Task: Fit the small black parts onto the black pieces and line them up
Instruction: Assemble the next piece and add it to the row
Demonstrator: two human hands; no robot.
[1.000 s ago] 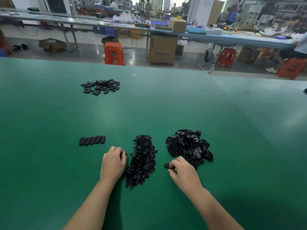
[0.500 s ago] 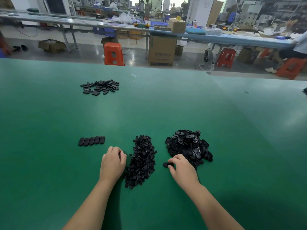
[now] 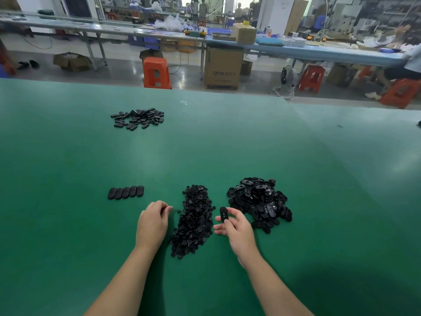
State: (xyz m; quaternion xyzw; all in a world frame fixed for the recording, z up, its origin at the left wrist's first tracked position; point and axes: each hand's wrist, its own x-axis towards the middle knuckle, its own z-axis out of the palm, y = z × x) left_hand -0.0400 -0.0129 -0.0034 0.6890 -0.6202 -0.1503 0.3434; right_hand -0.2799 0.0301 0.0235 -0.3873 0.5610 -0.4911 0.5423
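Curled over the green table, our left hand sits with its fingertips tucked against the thumb at the near-left edge of the heap of small black parts; whether one of those parts is already pinched there we cannot tell, since the fingers hide it, but the pose suits picking a single part off the fringe. Starting from the far left, a short row of finished pieces lies side by side, touching, well placed as the start of the line-up the task asks for and close enough for the left hand to add to it. Farther back on the table a loose scatter of black pieces rests apart from the working area; what they are for we cannot say. The small parts are heaped between our two hands, so either hand can reach them. Just right of that heap, our right hand holds one oval black piece upright between thumb and fingertips, lifted off the table and turned toward us, with the other fingers spread loosely, likely so the left hand can seat a part into it. Beside it lies the stock pile of black pieces, near the right wrist for quick refills. Beyond the table, a cardboard box carries printed lettering too blurred to read with confidence.
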